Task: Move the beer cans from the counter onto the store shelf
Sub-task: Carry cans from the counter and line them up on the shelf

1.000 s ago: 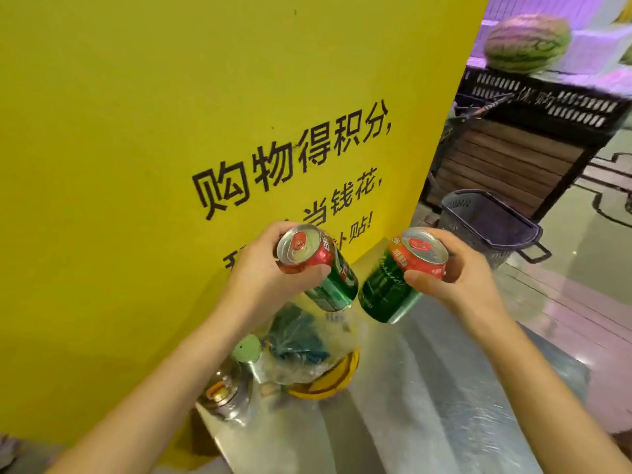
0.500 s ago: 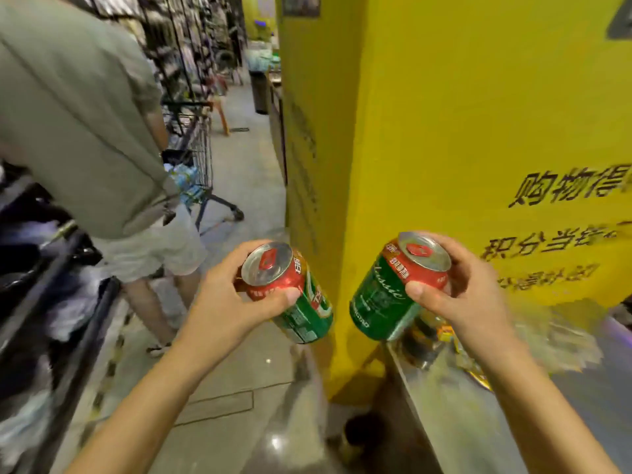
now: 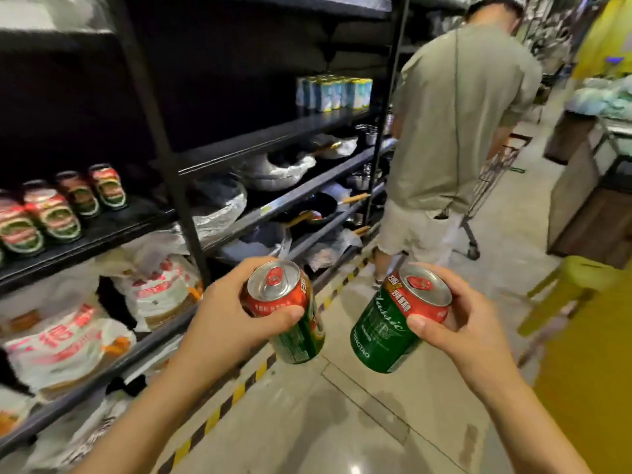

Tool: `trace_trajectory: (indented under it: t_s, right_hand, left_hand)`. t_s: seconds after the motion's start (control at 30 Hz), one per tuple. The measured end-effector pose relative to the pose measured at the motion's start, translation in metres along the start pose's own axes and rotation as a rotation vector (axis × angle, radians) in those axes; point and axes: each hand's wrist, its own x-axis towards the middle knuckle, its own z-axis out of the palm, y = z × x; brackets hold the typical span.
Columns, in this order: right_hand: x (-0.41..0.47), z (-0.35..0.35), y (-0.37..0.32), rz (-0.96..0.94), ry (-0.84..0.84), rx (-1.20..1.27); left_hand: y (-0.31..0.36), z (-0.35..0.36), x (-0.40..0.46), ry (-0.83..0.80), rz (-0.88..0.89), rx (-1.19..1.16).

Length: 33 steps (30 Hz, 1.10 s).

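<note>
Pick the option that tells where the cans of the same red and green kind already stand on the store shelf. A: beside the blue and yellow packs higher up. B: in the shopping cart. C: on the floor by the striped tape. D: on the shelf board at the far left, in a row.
D: the row of shelved cans stands on the dark shelf board at the far left, while the left hand and right hand each hold one can.

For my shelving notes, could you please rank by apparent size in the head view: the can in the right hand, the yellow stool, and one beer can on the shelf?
1. yellow stool
2. can in the right hand, enlarged by nearness to the camera
3. beer can on the shelf, probably the same real size as the held one
</note>
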Motion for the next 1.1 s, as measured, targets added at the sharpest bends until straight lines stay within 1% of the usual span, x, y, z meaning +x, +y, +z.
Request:
trace_trajectory:
  t_s: [0.17, 0.4, 0.57, 0.73, 0.87, 1.0, 1.1]
  right_hand:
    - [0.068, 0.067, 0.023, -0.002, -0.236, 0.094]
    - [0.165, 0.133, 0.054, -0.029, -0.512, 0.179]
    - [0.225, 0.181, 0.067, -0.095, -0.686, 0.121]
    - [0.263, 0.232, 0.082, -0.092, -0.796, 0.105]
    - [0.291, 0.280, 0.091, -0.085, -0.854, 0.089]
    - [0.316, 0.330, 0.104, -0.094, -0.858, 0.093]
    - [0.338, 0.367, 0.110, -0.107, -0.835, 0.069]
  left_hand:
    - [-0.027, -0.056, 0.003, 0.239, -0.079, 0.107]
    - [-0.054, -0.095, 0.026, 0.497, -0.186, 0.165]
    - [-0.072, -0.120, 0.045, 0.655, -0.272, 0.203]
    - [-0.092, -0.151, 0.061, 0.709, -0.367, 0.258]
    - [-0.113, -0.185, 0.080, 0.737, -0.437, 0.321]
    - [-0.141, -0.227, 0.102, 0.730, -0.433, 0.362]
    - [-0.160, -0.262, 0.127, 0.697, -0.417, 0.442]
